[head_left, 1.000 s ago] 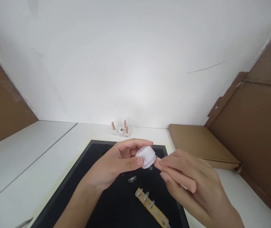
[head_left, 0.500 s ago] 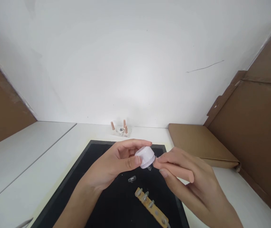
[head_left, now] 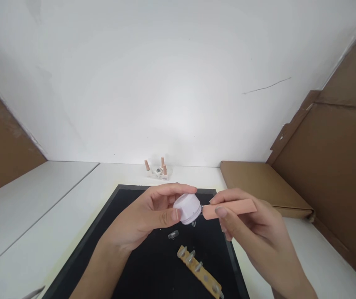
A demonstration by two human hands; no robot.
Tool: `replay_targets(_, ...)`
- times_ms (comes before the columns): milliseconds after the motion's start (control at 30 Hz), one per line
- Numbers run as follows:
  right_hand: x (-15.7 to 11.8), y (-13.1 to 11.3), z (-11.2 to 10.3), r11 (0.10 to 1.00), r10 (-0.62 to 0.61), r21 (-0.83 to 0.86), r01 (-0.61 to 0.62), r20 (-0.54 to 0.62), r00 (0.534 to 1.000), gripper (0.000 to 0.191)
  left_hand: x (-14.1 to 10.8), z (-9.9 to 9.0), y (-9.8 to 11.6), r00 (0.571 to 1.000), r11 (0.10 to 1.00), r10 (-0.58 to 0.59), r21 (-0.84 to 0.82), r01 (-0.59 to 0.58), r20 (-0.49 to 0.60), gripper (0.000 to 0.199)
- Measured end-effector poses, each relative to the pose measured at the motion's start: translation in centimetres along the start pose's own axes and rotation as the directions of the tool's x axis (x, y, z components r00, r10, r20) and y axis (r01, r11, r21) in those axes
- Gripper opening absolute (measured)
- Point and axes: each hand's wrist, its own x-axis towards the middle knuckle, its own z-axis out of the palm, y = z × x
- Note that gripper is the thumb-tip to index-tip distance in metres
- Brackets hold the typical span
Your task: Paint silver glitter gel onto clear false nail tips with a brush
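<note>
Tilted between the thumb and fingers of my left hand (head_left: 153,211) is a small white round jar (head_left: 187,208). My right hand (head_left: 252,226) pinches a peach-coloured bottle cap (head_left: 230,208) with a thin stem at its left end. That stem reaches the jar's rim; its tip is too small to make out. Below the hands, a yellow strip (head_left: 201,272) carries several clear nail tips, and one loose clear tip (head_left: 173,235) lies to its upper left.
A black mat (head_left: 153,270) lies on the white table (head_left: 81,199). Behind it stand nail polish bottles (head_left: 164,171) with peach caps in a clear holder. A flat cardboard box (head_left: 261,182) is at the back right, and cardboard walls (head_left: 336,166) flank the sides.
The peach cap has swung to a more level position in my right hand, its outer end now higher. The white jar has moved slightly left and down with my left hand.
</note>
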Motion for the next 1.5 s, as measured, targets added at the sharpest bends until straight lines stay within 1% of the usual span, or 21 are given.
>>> replay_targets(167, -0.3, 0.3, -0.4, 0.999, -0.003, 0.036, 0.004, -0.043, 0.999, 0.019, 0.1, 0.0, 0.1, 0.999, 1.000, 0.022, 0.001, -0.022, 0.023, 0.030)
replay_targets(333, -0.7, 0.3, -0.6, 0.994, -0.094, -0.060, 0.090, -0.068, 0.993, 0.015, -0.1, 0.0, 0.0, 1.000, 1.000, 0.008, 0.011, -0.007, -0.015, 0.029)
replay_targets(467, -0.9, 0.1, -0.5, 0.974, -0.179, -0.138, 0.178, 0.008, 0.984, 0.009, -0.2, -0.2, -0.2, 1.000, 1.000, 0.020, 0.020, -0.019, -0.015, 0.029)
replay_targets(633, -0.6, 0.0, -0.4, 0.935, -0.276, -0.207, 0.288, 0.088, 0.957, 0.009, -0.3, -0.3, -0.2, 1.000, 0.999, 0.003, 0.036, -0.003, -0.010, 0.030)
replay_targets(700, -0.4, -0.1, -0.5, 0.927, -0.274, -0.230, 0.298, 0.129, 0.953, 0.009, -0.3, -0.2, -0.2, 1.000, 0.999, 0.006, 0.043, -0.005, -0.016, 0.031)
replay_targets(767, -0.4, -0.3, -0.6, 0.922, -0.247, -0.263, 0.285, 0.168, 0.954, 0.010, -0.2, -0.2, -0.1, 1.000, 0.999, 0.016, 0.047, -0.015, -0.017, 0.031)
replay_targets(867, -0.3, -0.6, -0.7, 0.909, -0.216, -0.313, 0.276, 0.214, 0.953, 0.019, 0.0, 0.0, -0.2, 1.000, 0.998, 0.021, 0.057, -0.021, -0.009, 0.032)
replay_targets(967, -0.2, -0.8, -0.7, 0.887, -0.234, -0.344, 0.308, 0.241, 0.942, 0.025, 0.2, 0.1, -0.2, 1.000, 0.997, 0.020, 0.068, -0.019, -0.013, 0.034)
replay_targets(1167, -0.1, -0.8, -0.6, 0.855, -0.280, -0.374, 0.359, 0.251, 0.927, 0.028, 0.1, 0.0, -0.3, 0.999, 0.996, 0.031, 0.083, -0.030, -0.016, 0.036)
replay_targets(1500, 0.0, -0.8, -0.6, 0.839, -0.303, -0.386, 0.383, 0.254, 0.919, 0.029, 0.1, 0.5, -0.2, 0.998, 0.996, 0.057, 0.068, -0.054, -0.038, 0.035)
